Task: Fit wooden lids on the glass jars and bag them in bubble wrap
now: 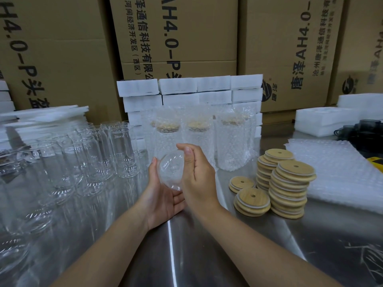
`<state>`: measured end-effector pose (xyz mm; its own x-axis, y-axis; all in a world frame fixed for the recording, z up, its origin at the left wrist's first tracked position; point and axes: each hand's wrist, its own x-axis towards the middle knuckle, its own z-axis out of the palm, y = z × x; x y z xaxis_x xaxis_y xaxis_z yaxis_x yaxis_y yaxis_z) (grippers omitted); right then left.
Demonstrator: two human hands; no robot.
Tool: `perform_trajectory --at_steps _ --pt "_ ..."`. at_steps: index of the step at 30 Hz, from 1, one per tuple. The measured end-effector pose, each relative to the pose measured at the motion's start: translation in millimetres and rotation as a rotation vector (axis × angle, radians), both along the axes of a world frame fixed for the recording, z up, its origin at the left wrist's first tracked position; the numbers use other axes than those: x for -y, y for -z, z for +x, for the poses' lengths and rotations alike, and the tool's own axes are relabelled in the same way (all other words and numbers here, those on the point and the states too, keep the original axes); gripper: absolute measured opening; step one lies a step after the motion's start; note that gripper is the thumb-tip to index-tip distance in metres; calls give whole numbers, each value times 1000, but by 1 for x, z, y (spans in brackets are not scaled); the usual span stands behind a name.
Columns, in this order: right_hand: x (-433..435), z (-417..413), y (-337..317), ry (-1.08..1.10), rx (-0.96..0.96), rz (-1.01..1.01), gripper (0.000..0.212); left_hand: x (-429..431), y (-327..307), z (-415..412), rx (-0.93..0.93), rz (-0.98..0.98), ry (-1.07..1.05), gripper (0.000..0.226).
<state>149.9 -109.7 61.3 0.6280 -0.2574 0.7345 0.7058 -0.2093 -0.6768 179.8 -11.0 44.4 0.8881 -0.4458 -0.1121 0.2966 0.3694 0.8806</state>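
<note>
Held jar: one glass jar (171, 172) is held just above the steel table (207, 255), its mouth turned toward the camera and no lid fitted.
Left hand (163, 195): cupped under the jar, with the thumb raised along its left side.
Right hand (196, 175): curled round the jar's right side, with the thumb laid over the rim.
Wooden lids (290, 187): stacked just right of the hands, each with a small hole; none is picked up.
Bubble wrap bags (335, 175): piled flat beyond the lids.
Left to do: many bare jars (93, 154) are massed at the left without lids, so most of the work is judged outstanding.
Done: a few bagged jars (199, 141) are stood behind the hands, lidded inside their wrap.
Writing: "AH4.0-P" and "唐泽AH4.0" are printed on the cartons (186, 38) at the back, with "通信科技有限公" partly covered.
</note>
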Motion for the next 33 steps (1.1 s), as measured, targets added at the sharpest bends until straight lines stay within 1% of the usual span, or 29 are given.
perform_trajectory --at_steps 4,6,10,12,14,15,17,19,21,23,25,27,29,33 --pt "1 -1 0 5 0 -5 36 0 0 -1 1 -1 -4 89" --pt "2 -2 -1 -8 -22 1 33 1 0 -2 1 -20 -11 90" --pt "3 -4 -6 -64 -120 101 22 1 -1 -3 -23 -90 -52 94" --pt "6 -3 -9 -76 -152 162 23 1 -2 -3 -18 -157 -70 87" --pt "9 -2 -12 -116 -205 217 22 2 -2 -4 -5 -229 -79 72" --pt "11 -1 -13 -137 -234 225 19 2 -2 -5 14 -244 -73 72" --pt "11 -1 -12 -175 -291 193 12 2 -1 -6 77 -212 -69 80" --pt "9 0 -9 -214 -346 138 6 2 0 -3 104 -165 -137 88" --pt "6 1 -7 -232 -396 73 16 2 -1 0 133 -129 -215 89" --pt "4 1 -7 -237 -444 31 29 2 -2 1 171 -98 -276 84" --pt "4 1 -5 -226 -458 -3 40 1 -1 2 196 -28 -323 83" --pt "6 2 -4 -204 -460 -14 44 1 1 3 215 64 -329 88" --pt "6 4 -4 -188 -470 1 46 1 0 1 226 122 -283 87" --pt "7 9 -1 -168 -498 36 48 4 -1 0 211 98 -221 87"
